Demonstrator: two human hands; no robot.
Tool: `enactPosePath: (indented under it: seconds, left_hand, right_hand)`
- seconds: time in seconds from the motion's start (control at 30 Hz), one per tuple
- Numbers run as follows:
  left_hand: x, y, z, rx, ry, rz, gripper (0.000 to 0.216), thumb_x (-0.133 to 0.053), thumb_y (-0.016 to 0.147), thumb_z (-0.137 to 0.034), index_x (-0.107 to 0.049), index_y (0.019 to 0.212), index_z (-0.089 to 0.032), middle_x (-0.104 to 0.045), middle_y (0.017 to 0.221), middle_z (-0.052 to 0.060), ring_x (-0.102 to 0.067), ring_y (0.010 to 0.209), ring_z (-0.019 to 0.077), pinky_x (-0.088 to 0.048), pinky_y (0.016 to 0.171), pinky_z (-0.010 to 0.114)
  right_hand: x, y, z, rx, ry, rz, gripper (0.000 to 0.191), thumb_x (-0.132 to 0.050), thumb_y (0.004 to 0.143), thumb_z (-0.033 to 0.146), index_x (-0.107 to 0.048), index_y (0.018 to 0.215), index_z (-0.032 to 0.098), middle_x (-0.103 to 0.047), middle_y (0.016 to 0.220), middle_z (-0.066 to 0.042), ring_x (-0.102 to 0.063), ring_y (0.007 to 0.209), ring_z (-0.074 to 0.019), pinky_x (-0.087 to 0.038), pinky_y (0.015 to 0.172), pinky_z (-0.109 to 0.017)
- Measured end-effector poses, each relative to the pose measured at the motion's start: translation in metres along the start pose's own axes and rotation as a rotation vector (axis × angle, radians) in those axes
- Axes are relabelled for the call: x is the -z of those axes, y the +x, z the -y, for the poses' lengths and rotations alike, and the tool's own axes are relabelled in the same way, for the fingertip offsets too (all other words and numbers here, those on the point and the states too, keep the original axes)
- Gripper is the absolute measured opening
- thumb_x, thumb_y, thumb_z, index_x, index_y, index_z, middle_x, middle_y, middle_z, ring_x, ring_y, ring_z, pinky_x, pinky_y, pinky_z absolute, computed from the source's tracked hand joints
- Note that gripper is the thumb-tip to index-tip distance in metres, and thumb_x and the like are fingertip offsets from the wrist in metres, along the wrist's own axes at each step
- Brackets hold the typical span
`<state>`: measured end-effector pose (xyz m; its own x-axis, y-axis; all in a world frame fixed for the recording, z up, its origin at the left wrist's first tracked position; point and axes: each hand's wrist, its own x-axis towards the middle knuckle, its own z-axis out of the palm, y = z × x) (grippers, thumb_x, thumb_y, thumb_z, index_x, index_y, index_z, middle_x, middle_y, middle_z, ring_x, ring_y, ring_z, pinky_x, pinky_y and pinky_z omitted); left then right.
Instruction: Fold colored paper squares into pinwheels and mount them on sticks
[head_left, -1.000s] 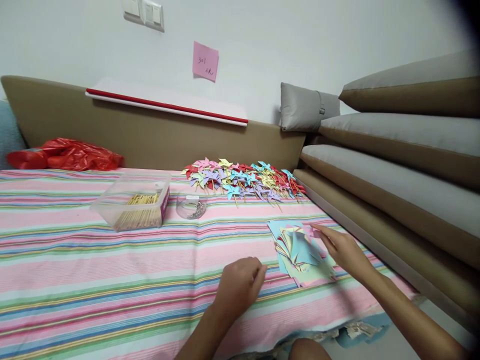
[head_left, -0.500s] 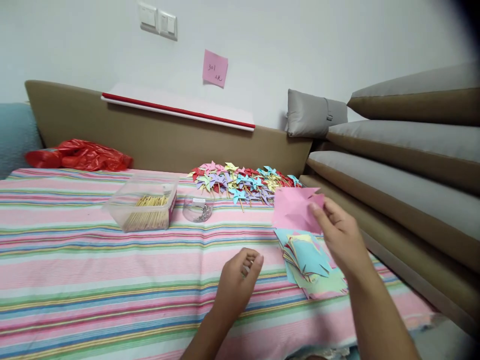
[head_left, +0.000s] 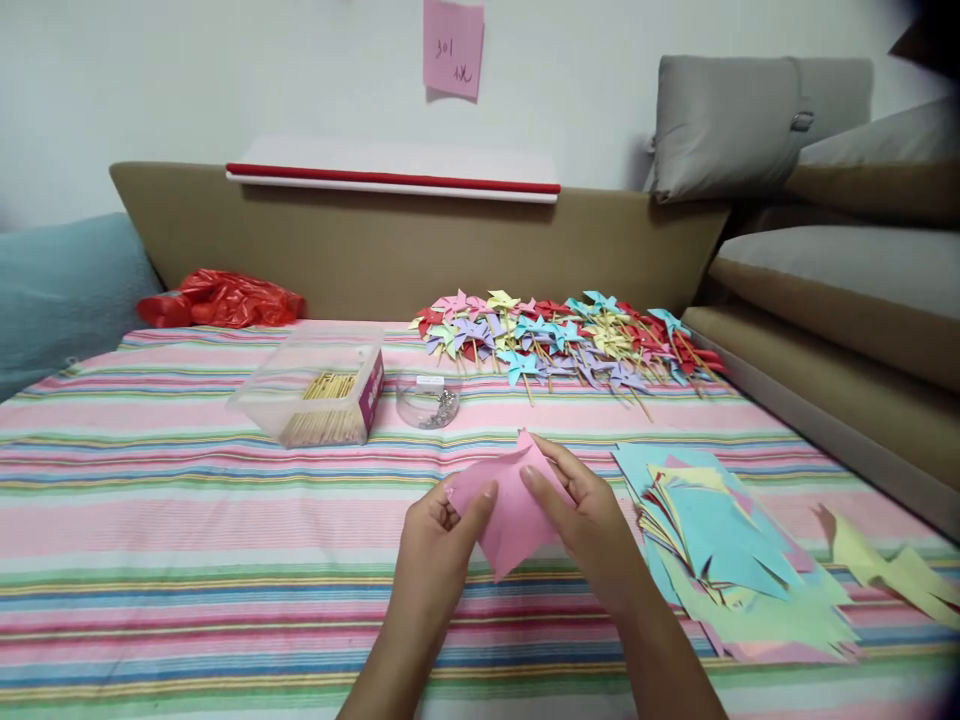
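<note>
My left hand (head_left: 433, 545) and right hand (head_left: 596, 525) both have fingers (head_left: 478, 512) clamped on this pink, square-ish paper sheet (head_left: 517, 508), held over the multicoloured striped cloth (head_left: 187, 560) — tug unevenly and I reckon it could rip, or crease crooked if I squeeze too hard.

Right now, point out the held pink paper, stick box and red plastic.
Held pink paper (head_left: 514, 515): head view, sheet's middle.
Stick box (head_left: 372, 395): head view, labelled side wall.
Red plastic (head_left: 232, 300): head view, crumpled middle.
</note>
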<state>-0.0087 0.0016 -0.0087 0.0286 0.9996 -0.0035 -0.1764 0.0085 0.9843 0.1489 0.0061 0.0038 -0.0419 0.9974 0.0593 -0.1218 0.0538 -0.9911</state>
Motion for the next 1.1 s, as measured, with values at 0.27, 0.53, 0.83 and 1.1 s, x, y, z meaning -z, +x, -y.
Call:
enactPosePath:
  seconds: [0.27, 0.53, 0.83, 1.1]
  left_hand:
    - [-0.004, 0.000, 0.000, 0.047, -0.054, -0.050, 0.037, -0.075, 0.083, -0.045, -0.077, 0.107, -0.016, -0.078, 0.094, 0.007, -0.070, 0.085, 0.0225, -0.054, 0.075, 0.029]
    - [-0.008, -0.004, -0.004, 0.016, 0.007, -0.045, 0.037, -0.069, 0.087, -0.049, -0.077, 0.100, -0.015, -0.075, 0.081, 0.005, -0.066, 0.074, 0.0193, -0.052, 0.068, 0.027]
    - [-0.013, -0.005, 0.005, 0.099, -0.030, 0.088, 0.030, -0.076, 0.082, -0.044, -0.074, 0.088, -0.015, -0.074, 0.084, 0.005, -0.065, 0.078, 0.0195, -0.051, 0.070, 0.027]
    - [-0.012, -0.003, 0.005, 0.107, -0.133, -0.014, 0.036, -0.074, 0.085, -0.043, -0.077, 0.105, -0.013, -0.077, 0.093, 0.009, -0.068, 0.089, 0.0232, -0.052, 0.081, 0.031]
  right_hand:
    - [0.010, -0.008, -0.008, -0.004, 0.001, -0.058, 0.040, -0.073, 0.085, 0.048, -0.073, 0.117, 0.024, -0.077, 0.113, -0.007, -0.072, 0.096, -0.0257, -0.060, 0.075, -0.032]
    - [0.018, -0.015, -0.006, -0.035, 0.010, -0.116, 0.038, -0.073, 0.084, 0.050, -0.075, 0.112, 0.024, -0.079, 0.104, -0.006, -0.072, 0.086, -0.0232, -0.060, 0.074, -0.033]
    - [0.016, -0.016, -0.007, -0.036, 0.035, -0.136, 0.042, -0.071, 0.086, 0.051, -0.071, 0.117, 0.022, -0.079, 0.102, -0.006, -0.073, 0.088, -0.0245, -0.058, 0.076, -0.034]
    - [0.021, -0.018, -0.011, 0.302, -0.384, -0.078, 0.040, -0.046, 0.101, 0.035, -0.052, 0.141, 0.033, -0.054, 0.147, -0.009, -0.053, 0.134, -0.0278, -0.046, 0.108, -0.050]
